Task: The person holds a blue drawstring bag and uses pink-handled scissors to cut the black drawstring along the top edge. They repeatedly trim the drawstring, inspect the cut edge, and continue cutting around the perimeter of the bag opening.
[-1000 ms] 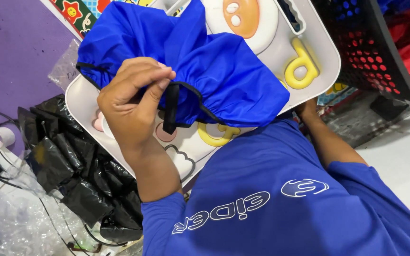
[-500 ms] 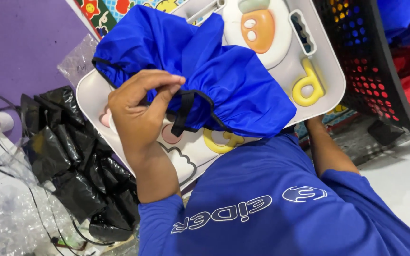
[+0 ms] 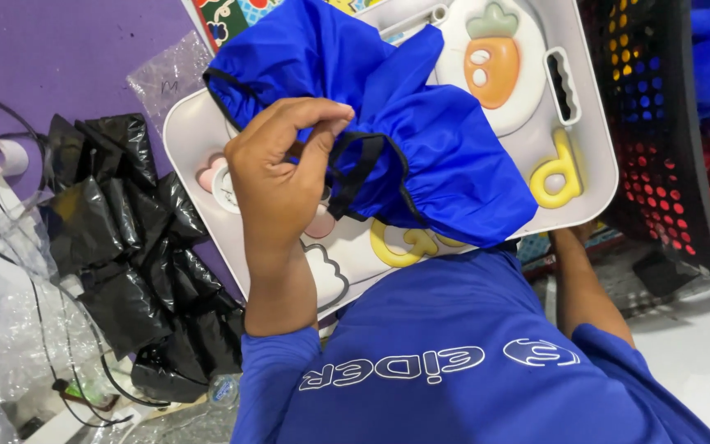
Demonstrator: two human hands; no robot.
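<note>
My left hand (image 3: 281, 177) pinches the black-edged opening of a bright blue fabric bag (image 3: 421, 140), thumb and fingers closed on the cloth beside its black strap (image 3: 355, 177). The bag lies bunched over a white plastic toy board (image 3: 593, 123) with a raised orange carrot (image 3: 493, 62) and yellow shapes (image 3: 556, 177). My right forearm (image 3: 578, 284) reaches under the board's lower right edge. The right hand itself is hidden beneath the board.
Crumpled black plastic bags (image 3: 133, 271) pile up at the left on a purple mat (image 3: 51, 57). Clear plastic wrap and cables (image 3: 10, 329) lie at the lower left. A black perforated basket (image 3: 659, 123) with coloured cloth stands at the right.
My left hand has shifted its pinch along the bag's black-edged rim, and the fingers now curl tighter over the cloth. The board and bag sit slightly lower and more to the right in view.
</note>
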